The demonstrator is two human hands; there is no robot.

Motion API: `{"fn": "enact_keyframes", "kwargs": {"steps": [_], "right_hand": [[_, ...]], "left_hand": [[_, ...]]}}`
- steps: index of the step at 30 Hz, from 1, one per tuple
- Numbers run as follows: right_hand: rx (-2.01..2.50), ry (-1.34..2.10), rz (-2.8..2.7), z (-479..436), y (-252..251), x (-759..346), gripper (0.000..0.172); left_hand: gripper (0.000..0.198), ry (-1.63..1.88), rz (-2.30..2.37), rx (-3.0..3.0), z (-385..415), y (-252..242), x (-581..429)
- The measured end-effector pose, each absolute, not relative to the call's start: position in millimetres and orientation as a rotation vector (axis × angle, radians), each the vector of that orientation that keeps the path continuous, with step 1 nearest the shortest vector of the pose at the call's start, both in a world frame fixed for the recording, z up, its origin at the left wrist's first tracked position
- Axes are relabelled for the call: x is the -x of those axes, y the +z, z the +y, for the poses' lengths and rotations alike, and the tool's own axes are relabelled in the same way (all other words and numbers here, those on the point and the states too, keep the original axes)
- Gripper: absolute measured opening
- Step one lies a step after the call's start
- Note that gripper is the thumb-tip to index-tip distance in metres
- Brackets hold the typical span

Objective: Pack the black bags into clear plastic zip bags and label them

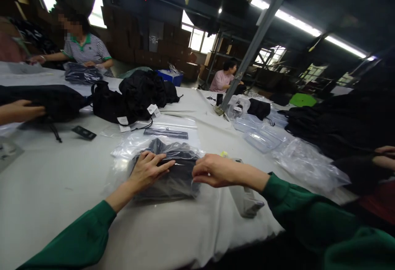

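Sleeves lie nearest. The left hand rests on the bag, fingers extended; the right hand pinches its edge. Likely light, soft, slippery: grip both sides.

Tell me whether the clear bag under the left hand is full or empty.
Full: dark fabric bulks out the clear bag and shows through it; the left hand lies on top.
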State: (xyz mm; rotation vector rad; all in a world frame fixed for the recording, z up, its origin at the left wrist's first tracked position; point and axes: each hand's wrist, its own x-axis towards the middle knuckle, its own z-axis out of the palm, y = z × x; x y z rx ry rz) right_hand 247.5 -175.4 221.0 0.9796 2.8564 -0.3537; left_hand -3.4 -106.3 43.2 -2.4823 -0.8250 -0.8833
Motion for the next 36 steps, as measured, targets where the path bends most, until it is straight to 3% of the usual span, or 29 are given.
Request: {"fn": "enact_keyframes", "kwargs": {"steps": [6,18,24,25,28,30,36], "right_hand": [[-0.940,0.168,2.493,-119,198,-226,0.017],[-0.937,0.252,2.450,-94,174,-224,0.020],[-1.022,0.134,2.431,-90,177,-229,0.015],[-1.038,0.096,2.445,-88,178,-230,0.019],[-1.094,-0.064,2.494,-77,181,-233,0.053],[-1.142,-0.211,2.483,-65,181,-237,0.061],[-1.422,-0.719,2.441,-31,163,-273,0.038]], "left_hand": [[0.039,-0.912,-0.827,2.508,-105,43,4],[0.036,-0.948,-0.798,2.562,-100,44,2],[0.036,-0.963,-0.799,2.569,-99,42,1],[0.036,-0.967,-0.799,2.570,-100,42,1],[0.036,-0.978,-0.801,2.577,-101,43,1],[0.036,-0.976,-0.809,2.583,-101,43,0],[0.034,-0.983,-0.830,2.593,-101,41,1]]}}
